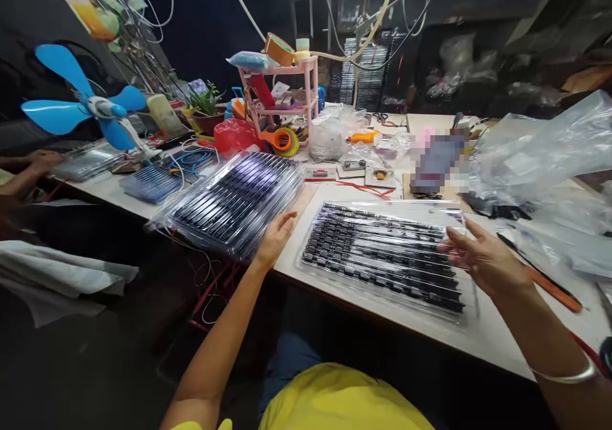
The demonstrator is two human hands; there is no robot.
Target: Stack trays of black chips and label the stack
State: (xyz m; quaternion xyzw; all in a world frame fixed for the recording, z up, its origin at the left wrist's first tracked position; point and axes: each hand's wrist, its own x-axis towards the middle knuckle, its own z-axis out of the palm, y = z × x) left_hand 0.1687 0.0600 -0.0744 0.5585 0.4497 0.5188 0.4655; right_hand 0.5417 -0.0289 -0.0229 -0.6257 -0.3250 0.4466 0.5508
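Note:
My left hand (pixel 276 237) is beside the near right corner of a stack of clear plastic trays (pixel 229 200), its fingers loosely bent and no object visible in them. On the bench in front of me lies another clear plastic tray (pixel 382 258), filled with rows of black strip-like parts. Over this tray's right edge is my right hand (pixel 482 258), with thumb and fingers apart. Its fingertips reach above the ends of the strips; whether they touch the tray is hard to tell. A metal bangle (pixel 568 374) circles my right wrist.
An orange-handled tool (pixel 554 289) lies right of the tray, near crumpled plastic bags (pixel 545 155). Behind stand a pink shelf (pixel 280 69), a tape roll (pixel 285 141) and a red bag (pixel 236 136). A blue fan (pixel 102 108) and another person's hand (pixel 44 161) are at left.

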